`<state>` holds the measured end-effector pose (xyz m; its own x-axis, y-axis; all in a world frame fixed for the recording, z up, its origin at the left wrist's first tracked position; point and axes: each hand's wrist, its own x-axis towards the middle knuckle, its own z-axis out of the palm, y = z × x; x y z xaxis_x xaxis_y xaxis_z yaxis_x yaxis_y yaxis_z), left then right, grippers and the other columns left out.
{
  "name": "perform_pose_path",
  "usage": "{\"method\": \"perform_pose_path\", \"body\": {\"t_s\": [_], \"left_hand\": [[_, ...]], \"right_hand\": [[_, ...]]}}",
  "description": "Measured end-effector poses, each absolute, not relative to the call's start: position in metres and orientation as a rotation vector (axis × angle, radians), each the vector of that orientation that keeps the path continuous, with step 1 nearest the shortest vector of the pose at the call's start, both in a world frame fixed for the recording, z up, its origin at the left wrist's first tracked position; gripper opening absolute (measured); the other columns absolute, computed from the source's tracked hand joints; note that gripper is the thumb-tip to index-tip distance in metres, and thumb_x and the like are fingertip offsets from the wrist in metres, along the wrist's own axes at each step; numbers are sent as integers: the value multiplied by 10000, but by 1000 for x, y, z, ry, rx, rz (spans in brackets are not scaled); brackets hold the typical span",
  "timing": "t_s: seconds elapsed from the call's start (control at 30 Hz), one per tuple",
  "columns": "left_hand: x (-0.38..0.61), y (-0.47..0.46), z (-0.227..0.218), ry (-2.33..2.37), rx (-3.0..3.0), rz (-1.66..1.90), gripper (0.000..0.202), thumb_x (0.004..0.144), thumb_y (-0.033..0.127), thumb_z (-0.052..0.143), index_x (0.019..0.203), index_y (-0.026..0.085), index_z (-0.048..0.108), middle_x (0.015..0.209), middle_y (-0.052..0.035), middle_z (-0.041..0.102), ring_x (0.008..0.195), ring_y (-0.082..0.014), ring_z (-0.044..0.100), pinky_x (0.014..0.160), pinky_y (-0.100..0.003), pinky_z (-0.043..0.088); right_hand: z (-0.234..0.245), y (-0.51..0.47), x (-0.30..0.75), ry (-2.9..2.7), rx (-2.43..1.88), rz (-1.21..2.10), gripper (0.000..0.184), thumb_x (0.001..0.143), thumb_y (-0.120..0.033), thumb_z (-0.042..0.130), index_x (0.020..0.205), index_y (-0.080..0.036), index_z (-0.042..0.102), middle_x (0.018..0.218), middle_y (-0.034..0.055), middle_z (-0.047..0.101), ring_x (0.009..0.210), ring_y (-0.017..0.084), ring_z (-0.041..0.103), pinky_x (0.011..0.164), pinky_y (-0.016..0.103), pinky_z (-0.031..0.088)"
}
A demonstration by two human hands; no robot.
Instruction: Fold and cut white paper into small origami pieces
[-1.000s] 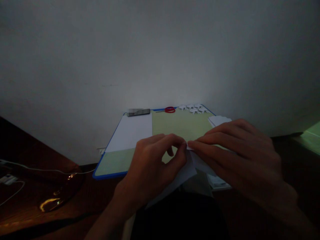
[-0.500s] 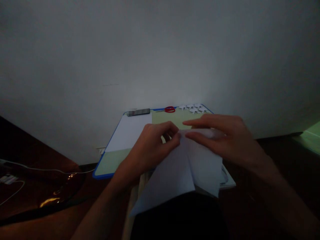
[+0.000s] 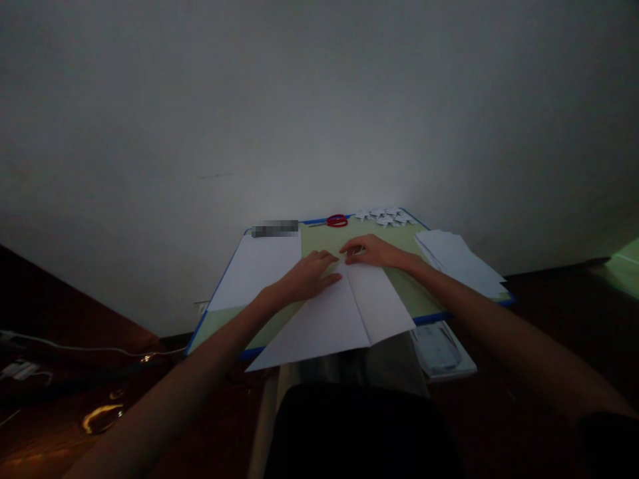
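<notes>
A folded sheet of white paper (image 3: 329,322) lies on the green board (image 3: 324,241), its wide end jutting past the near edge. A crease runs down it from its narrow far tip. My left hand (image 3: 312,274) is at the left of that tip, thumb on the paper and fingers bent at its far edge, holding it. From the right, my right hand (image 3: 372,253) pinches the same tip between thumb and curled fingers. Exactly where the right fingertips meet the paper is hard to make out in the dim light.
Red-handled scissors (image 3: 336,221) and several folded white paper stars (image 3: 387,218) lie along the board's far edge. A blurred dark object (image 3: 274,228) sits above a flat white sheet (image 3: 257,266). Loose paper (image 3: 462,263) is at right, with a white pad-like object (image 3: 442,349) below.
The paper has gone from raised close to me down and forward onto the board. Both hands moved away with it, and my right thumb and fingers have drawn together at its tip.
</notes>
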<state>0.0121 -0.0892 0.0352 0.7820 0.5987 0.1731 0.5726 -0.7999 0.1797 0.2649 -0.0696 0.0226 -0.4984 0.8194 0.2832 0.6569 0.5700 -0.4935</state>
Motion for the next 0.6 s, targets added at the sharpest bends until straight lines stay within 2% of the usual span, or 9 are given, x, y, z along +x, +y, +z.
{"method": "perform_pose_path", "body": {"t_s": [0.1, 0.17, 0.3, 0.47, 0.6], "left_hand": [[9, -98, 25, 938, 2962, 205, 385, 1044, 360, 540, 1358, 154, 625, 1486, -176, 629, 1361, -335, 579, 1080, -514, 486], [10, -99, 21, 958, 3013, 161, 379, 1067, 360, 485, 1376, 177, 609, 1530, -161, 600, 1403, -340, 545, 1075, -540, 476], [18, -87, 16, 1002, 3067, 155, 378, 1087, 330, 416, 1377, 173, 601, 1542, -166, 587, 1446, -343, 506, 1110, -554, 431], [24, -62, 9, 951, 3092, 156, 437, 1098, 280, 338, 1450, 131, 550, 1586, -169, 544, 1493, -300, 466, 1181, -498, 387], [24, -56, -2, 907, 3111, 156, 490, 1102, 265, 294, 1521, 100, 490, 1646, -168, 473, 1554, -277, 401, 1244, -487, 332]], "right_hand": [[15, -68, 263, -2318, -1238, 284, 330, 922, -306, 742, 1214, -153, 763, 1228, 154, 776, 1170, 302, 699, 1072, 502, 509], [13, -75, 259, -2310, -1265, 180, 321, 991, -308, 643, 1248, -141, 742, 1337, 194, 716, 1299, 338, 625, 1134, 571, 452], [3, -96, 248, -2382, -1253, 84, 452, 1093, -407, 437, 1366, -120, 655, 1434, 209, 647, 1365, 317, 581, 1190, 528, 429], [-20, -97, 249, -2447, -1301, 20, 699, 1089, -573, 328, 1460, -18, 534, 1507, 299, 555, 1418, 383, 541, 1212, 593, 406], [-29, -88, 258, -2472, -1328, -9, 788, 1082, -614, 269, 1532, 4, 459, 1609, 312, 452, 1522, 390, 440, 1261, 588, 355]]}}
